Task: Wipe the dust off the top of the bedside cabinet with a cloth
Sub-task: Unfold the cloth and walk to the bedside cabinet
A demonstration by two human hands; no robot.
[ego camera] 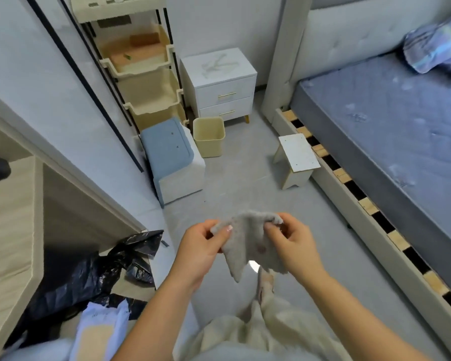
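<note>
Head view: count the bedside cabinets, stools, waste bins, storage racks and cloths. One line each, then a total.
Bedside cabinet: 1
Stools: 2 (blue-topped stool, white wooden stool)
Waste bin: 1
Storage rack: 1
Cloth: 1
Total: 6

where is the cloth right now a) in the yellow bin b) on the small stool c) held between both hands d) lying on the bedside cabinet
c: the left hand and right hand each pinch a top corner of the cloth in the air, well short of the bedside cabinet.
</note>
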